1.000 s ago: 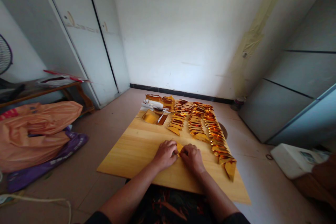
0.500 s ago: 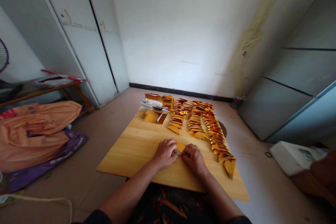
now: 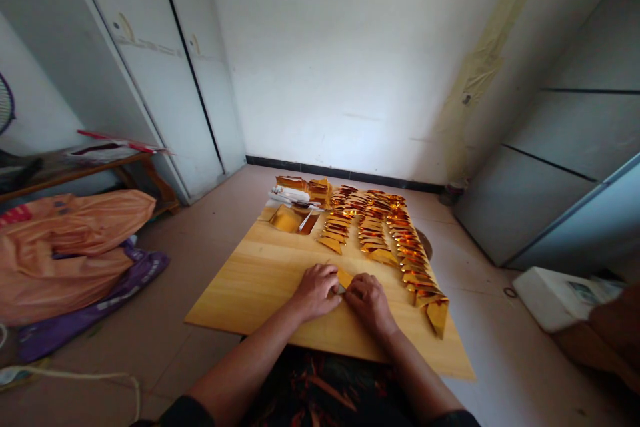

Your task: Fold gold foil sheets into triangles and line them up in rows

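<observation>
A small sheet of gold foil paper (image 3: 345,278) lies between my two hands near the front of the wooden board (image 3: 240,293). My left hand (image 3: 317,290) is closed on its left side, and my right hand (image 3: 369,297) is closed on its right side. A bit of pale underside shows between the fingertips; the rest of the sheet is hidden under the hands. Beyond the hands, folded gold paper pieces stand in overlapping rows, the middle row (image 3: 373,233) ending nearest my fingers. The longest row (image 3: 417,273) runs down the board's right side.
At the board's back left are stacked gold sheets (image 3: 320,192), a white roll-like bundle (image 3: 290,195) and a shallow holder with gold paper (image 3: 286,219). Orange cloth-like sacking (image 3: 75,247) lies on the floor at left. A white box (image 3: 555,299) stands at right.
My hands stay almost in the same place on the gold paper, with only slight finger movement. The view has shifted very slightly.
</observation>
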`<state>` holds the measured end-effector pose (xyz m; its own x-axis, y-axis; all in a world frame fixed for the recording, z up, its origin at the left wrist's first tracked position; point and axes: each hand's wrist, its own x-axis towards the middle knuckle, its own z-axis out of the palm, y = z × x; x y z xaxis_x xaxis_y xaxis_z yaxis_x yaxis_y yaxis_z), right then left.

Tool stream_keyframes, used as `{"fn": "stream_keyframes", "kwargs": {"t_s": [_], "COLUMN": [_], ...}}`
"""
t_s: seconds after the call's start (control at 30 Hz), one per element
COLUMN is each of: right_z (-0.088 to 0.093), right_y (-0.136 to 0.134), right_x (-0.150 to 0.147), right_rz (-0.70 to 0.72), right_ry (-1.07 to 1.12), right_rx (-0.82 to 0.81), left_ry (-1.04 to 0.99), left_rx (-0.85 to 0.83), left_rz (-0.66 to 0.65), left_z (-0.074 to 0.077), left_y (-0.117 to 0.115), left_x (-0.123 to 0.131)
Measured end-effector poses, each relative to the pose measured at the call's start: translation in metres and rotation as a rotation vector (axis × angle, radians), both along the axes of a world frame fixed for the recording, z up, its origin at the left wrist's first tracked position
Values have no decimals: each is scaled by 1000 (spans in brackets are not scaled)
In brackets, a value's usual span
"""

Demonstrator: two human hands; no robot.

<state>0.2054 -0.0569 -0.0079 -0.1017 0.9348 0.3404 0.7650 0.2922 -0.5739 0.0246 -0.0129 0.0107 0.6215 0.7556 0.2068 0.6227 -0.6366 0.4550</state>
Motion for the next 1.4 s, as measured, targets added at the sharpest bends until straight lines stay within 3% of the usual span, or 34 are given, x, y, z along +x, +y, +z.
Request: {"fn": "stream_keyframes", "kwargs": {"t_s": [0.17,0.4,0.7,1.1,1.4], "right_z": [5,13,14,16,16], "right_y": [-3,-6,-4,-2,-5], "right_x": [-9,-12,-16,-19,-28], "right_rz": [-98,-123,-177,-232,-314], "right_ry": [-73,-97,-106,-222,-275], "right_rx": [-15,-63,-87,-154,-127], "left_ry": [16,46,65,44,64], "left_rx": [29,33,19,-11,48], "left_rz": [44,59,55,47,92], "left_z": [-5,-11,-6,-10,-6], "left_y": [0,2,-1,3,-4], "left_x": [4,5,5,7,11]}}
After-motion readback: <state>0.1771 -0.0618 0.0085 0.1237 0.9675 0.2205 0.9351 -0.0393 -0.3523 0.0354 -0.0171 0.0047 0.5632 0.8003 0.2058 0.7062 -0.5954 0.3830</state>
